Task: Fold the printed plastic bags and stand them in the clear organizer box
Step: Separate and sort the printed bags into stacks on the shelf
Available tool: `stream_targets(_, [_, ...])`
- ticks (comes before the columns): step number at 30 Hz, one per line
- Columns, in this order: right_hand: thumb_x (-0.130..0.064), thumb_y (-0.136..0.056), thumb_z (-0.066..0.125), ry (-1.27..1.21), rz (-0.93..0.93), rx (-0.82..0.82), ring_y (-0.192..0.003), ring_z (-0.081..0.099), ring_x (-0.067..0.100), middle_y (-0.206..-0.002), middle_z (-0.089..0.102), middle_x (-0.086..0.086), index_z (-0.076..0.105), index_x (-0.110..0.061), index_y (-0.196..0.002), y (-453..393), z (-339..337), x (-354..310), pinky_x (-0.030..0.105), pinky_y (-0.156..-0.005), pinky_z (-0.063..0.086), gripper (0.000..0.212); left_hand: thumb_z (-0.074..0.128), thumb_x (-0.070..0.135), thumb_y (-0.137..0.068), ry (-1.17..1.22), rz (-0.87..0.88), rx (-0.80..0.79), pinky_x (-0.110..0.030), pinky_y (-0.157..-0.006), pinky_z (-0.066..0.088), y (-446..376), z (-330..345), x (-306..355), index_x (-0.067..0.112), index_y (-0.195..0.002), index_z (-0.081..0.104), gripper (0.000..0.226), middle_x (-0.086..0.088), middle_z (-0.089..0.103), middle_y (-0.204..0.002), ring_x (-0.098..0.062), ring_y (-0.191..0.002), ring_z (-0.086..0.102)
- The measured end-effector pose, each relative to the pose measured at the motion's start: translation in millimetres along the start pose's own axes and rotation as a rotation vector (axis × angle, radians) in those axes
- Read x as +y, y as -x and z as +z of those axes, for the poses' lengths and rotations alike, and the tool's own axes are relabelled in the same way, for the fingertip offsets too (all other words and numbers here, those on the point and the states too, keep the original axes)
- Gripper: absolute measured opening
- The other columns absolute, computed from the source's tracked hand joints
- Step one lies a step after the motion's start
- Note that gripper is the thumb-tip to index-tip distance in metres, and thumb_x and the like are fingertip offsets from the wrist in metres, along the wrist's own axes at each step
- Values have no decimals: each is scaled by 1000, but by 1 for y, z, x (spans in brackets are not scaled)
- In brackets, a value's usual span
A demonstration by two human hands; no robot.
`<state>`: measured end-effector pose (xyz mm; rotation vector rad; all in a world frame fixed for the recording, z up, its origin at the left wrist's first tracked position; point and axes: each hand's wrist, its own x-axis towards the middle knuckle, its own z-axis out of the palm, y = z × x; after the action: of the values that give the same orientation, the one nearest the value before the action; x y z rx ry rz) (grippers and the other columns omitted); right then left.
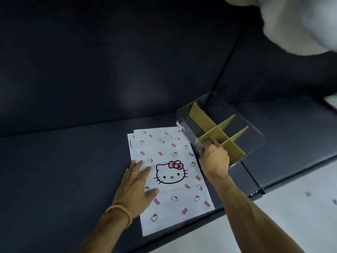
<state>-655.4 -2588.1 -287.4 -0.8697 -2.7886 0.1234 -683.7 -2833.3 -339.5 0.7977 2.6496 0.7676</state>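
Note:
A stack of white plastic bags (169,154), printed with a cat face and pink bows, lies flat and unfolded on a dark seat. My left hand (138,185) rests flat on the left edge of the top bag, fingers spread. To the right stands the clear organizer box (240,114) with tan cardboard dividers (217,128) forming several compartments, all without bags. My right hand (215,157) grips the box's near left corner, and the box looks tilted. At least one more bag edge peeks out beneath the top bag at the upper left.
The dark padded seat (63,170) has an upright backrest (109,61) behind the bags. A seam (249,176) splits the cushions under the box. Pale floor (291,207) shows at the lower right. A blurred white object (300,21) hangs at the top right.

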Motion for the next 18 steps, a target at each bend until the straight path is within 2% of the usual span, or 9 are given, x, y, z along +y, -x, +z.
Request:
stream_targets(6, [-4, -90, 59, -33, 30, 28, -97, 64, 33, -114, 67, 12, 71, -8, -113, -22, -5, 69, 39, -89, 53, 27, 50, 53, -92, -8, 6, 14, -25, -115, -11, -20, 20, 32, 25, -153, 21, 73, 4, -4, -162, -15, -147, -16])
stream_targets(10, [-8, -92, 57, -12, 73, -2, -96, 63, 36, -110, 66, 16, 71, -5, -111, -42, -5, 98, 40, -87, 50, 24, 47, 53, -92, -41, -26, 48, -28, -114, -14, -29, 34, 49, 24, -153, 20, 72, 2, -2, -162, -17, -147, -16])
stream_targets(12, [-14, -90, 61, 120, 69, 25, -99, 57, 38, -111, 62, 17, 68, -4, -115, -39, -5, 97, 45, -87, 46, 27, 45, 53, -93, -57, -31, 53, -31, -115, -14, -31, 37, 55, 24, -153, 19, 71, 1, -2, -162, -18, -148, -14])
stream_targets(14, [-20, -86, 66, 215, -20, 104, -101, 51, 37, -111, 58, 16, 64, -5, -116, -24, -1, 82, 49, -86, 43, 33, 43, 52, -94, -63, -43, 64, -34, -117, -11, -30, 37, 58, 22, -152, 19, 70, -1, -2, -162, -18, -148, -12])
stream_targets(15, [-22, -86, 66, 193, -124, 131, -102, 52, 36, -112, 59, 16, 64, -6, -116, -14, 3, 70, 50, -87, 44, 34, 41, 52, -95, -74, -54, 87, -36, -118, -10, -27, 37, 58, 21, -152, 19, 69, -3, 0, -161, -19, -148, -10])
stream_targets(16, [-25, -88, 64, 141, -246, 96, -104, 53, 35, -114, 59, 14, 64, -6, -116, -3, 10, 57, 50, -89, 44, 34, 40, 53, -95, -98, -72, 116, -38, -119, -8, -24, 36, 57, 20, -152, 19, 69, -5, 2, -161, -20, -149, -7])
stream_targets(18, [-35, -93, 56, 18, -360, -116, -118, 51, 33, -128, 56, 10, 59, -12, -126, 14, 26, 34, 47, -98, 41, 41, 38, 54, -94, -159, -115, 149, -42, -120, -5, -16, 33, 52, 17, -152, 17, 72, -8, 9, -160, -22, -149, -2])
